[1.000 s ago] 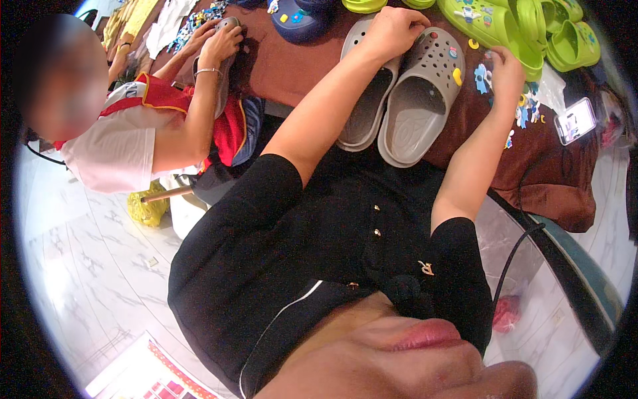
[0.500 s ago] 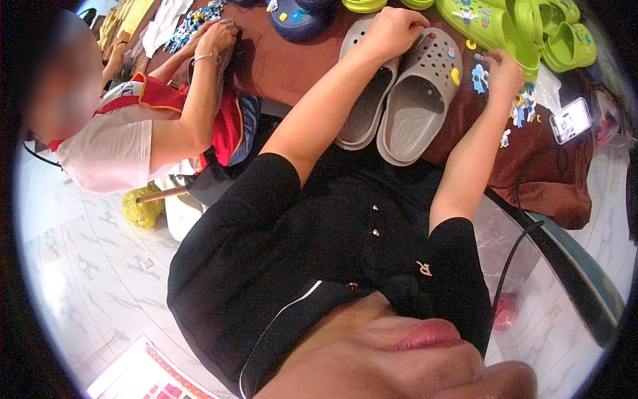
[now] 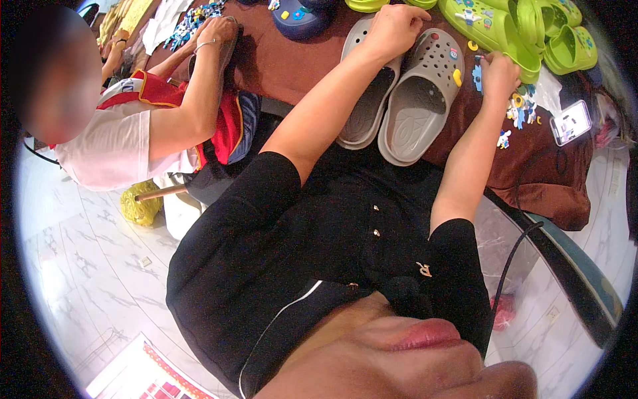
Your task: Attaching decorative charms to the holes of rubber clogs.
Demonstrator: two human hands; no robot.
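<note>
A pair of grey clogs lies side by side with toes pointing away from me: the left clog and the right clog. My left hand is over the left clog's toe, its fingers curled and pinched together; what they hold, if anything, is hidden. The right clog bears a yellow charm and a small pink-and-blue one on its outer side. My right hand is at the loose shoe charms, fingertips drawn together beside a blue charm. Whatever is between them cannot be made out.
Lime-green clogs with charms stand at the far right, a navy clog at the far left. A phone lies on the brown cloth near a clear bag. Left of me, a co-worker's hand works beside more charms.
My right hand has shifted slightly left and down among the charms, its fingers drawn in. My left hand has moved slightly up. The grey clogs have hardly moved.
</note>
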